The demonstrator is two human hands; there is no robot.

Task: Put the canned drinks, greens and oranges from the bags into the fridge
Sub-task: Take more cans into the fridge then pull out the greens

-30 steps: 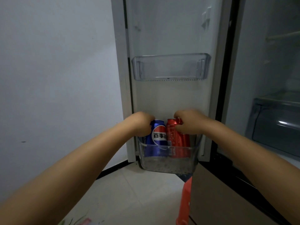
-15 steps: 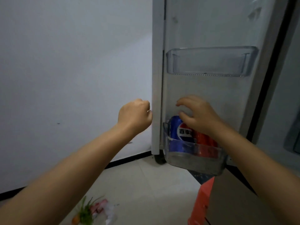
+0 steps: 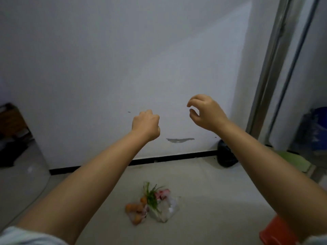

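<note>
Left hand (image 3: 146,125) fisted, right hand (image 3: 206,112) loosely curled, both empty. Bags (image 3: 154,206) at six o'clock; thin plastic could tear, spilling oranges (image 3: 135,208).

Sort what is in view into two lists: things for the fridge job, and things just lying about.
For the job:
- small round oranges in a clear plastic bag
- long green leafy stalks in a clear plastic bag
- open grey fridge door edge

Lying about:
- black rounded bag by the wall
- orange plastic stool
- blue container
</note>
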